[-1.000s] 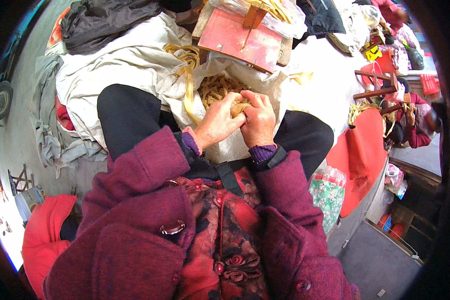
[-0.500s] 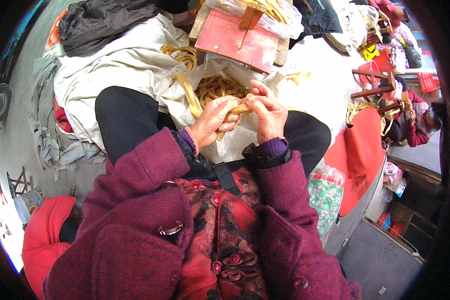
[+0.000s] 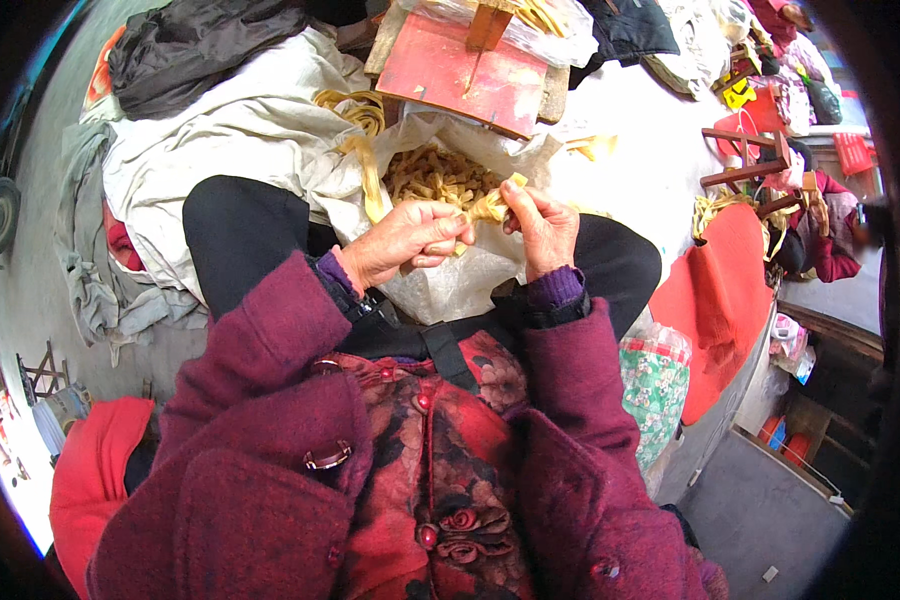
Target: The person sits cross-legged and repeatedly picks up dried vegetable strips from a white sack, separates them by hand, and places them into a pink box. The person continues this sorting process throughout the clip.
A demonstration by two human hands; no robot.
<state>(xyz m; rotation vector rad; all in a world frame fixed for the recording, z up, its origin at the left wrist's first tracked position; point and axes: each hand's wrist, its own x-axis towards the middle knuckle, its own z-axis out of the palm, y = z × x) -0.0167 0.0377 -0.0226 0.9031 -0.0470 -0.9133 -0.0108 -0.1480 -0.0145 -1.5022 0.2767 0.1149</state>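
Note:
My left hand (image 3: 405, 242) is closed on one end of a short, knotted yellow strip (image 3: 488, 207), which looks like tofu skin. At its other end, my right hand (image 3: 543, 232) pinches the strip between thumb and fingers. Just beyond both hands, a white plastic sack (image 3: 455, 285) stands open between my knees. Inside it lies a heap of yellow-brown knotted pieces (image 3: 435, 172). A long yellow strip (image 3: 369, 185) hangs over the sack's left rim, and a coil of strips (image 3: 358, 108) rests on the white cloth behind it.
A red board (image 3: 458, 82) with a wooden block (image 3: 489, 27) stands past the sack. White cloth (image 3: 225, 140) and a black garment (image 3: 195, 50) lie to the left. On the right are a red cloth (image 3: 715, 300), a floral bag (image 3: 652, 390), a wooden stool (image 3: 755, 158) and another person (image 3: 835, 225).
My hands have drawn slightly apart. The twisted strip between them now shows as a small knot, with its end pulled up in my right fingers. My raised right fingers have curled in.

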